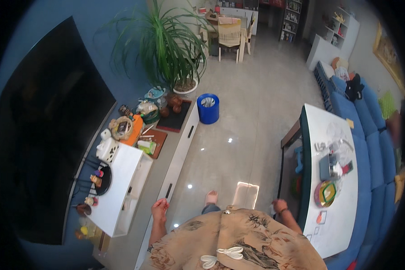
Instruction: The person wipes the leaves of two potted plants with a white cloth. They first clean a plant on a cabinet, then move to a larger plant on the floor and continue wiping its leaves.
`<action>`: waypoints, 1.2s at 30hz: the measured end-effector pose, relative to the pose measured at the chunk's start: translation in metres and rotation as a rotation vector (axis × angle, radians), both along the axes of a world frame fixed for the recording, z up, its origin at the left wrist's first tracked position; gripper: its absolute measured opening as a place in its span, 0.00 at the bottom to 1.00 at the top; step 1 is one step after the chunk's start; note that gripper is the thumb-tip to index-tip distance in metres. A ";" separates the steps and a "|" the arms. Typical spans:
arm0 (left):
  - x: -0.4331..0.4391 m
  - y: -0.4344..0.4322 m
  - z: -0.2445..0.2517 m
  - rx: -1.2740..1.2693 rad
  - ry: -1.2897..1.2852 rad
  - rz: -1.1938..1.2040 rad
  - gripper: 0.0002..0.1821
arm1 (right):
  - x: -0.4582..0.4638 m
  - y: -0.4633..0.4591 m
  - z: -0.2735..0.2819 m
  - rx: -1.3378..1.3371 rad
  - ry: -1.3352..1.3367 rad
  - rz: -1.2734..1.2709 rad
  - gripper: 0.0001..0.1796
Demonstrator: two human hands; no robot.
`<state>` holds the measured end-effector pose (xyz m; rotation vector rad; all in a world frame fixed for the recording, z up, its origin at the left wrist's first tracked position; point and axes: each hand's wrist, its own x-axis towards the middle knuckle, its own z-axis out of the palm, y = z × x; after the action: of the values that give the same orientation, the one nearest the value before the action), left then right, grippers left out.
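Note:
My left hand (160, 207) hovers at the front of a low TV cabinet (185, 140), close to a dark drawer handle (169, 191). Its fingers are curled together, and I see nothing between them. My right hand (280, 206) hangs beside the near side of a white-topped coffee table (330, 241), its fingers bent. Something small and pale shows at those fingertips, too blurred to name or to tell if it is gripped. One bare foot (211, 197) is forward on the glossy tiled floor (243, 118).
A blue waste bin (208, 113) stands at the cabinet's far end, near a potted plant (185, 84). A white shelf unit (116, 199) sits on the cabinet before a large television (50, 135). Beyond the coffee table runs a blue sofa (364, 162). Dining chairs (228, 35) stand farther back.

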<state>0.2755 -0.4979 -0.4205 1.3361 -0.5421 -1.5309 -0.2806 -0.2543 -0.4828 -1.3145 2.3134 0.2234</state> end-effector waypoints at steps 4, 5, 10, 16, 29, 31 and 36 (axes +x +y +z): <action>-0.050 -0.106 0.009 -0.066 0.041 -0.147 0.07 | -0.002 -0.002 0.000 0.191 -0.160 -0.209 0.13; -0.067 -0.137 0.017 -0.080 0.048 -0.178 0.08 | -0.009 0.005 -0.010 0.093 -0.150 -0.248 0.12; -0.140 -0.250 0.048 -0.158 -0.003 -0.269 0.08 | -0.024 -0.003 -0.008 0.141 -0.140 -0.480 0.12; -0.237 -0.331 0.052 -0.191 0.053 -0.294 0.08 | -0.083 -0.028 -0.036 0.253 -0.159 -0.478 0.12; -0.385 -0.412 0.036 -0.076 -0.013 -0.206 0.08 | -0.382 -0.289 -0.014 -0.040 0.043 -0.133 0.10; -0.400 -0.419 0.036 -0.048 -0.052 -0.241 0.07 | -0.396 -0.341 0.021 -0.147 0.005 -0.098 0.10; -0.453 -0.468 0.040 -0.027 -0.118 -0.341 0.07 | -0.410 -0.423 0.027 -0.252 -0.043 -0.090 0.10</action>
<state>-0.1775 -0.9660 -0.3806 1.3691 -0.8992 -1.7161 -0.6902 -0.6777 -0.4560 -1.3115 2.4171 -0.1291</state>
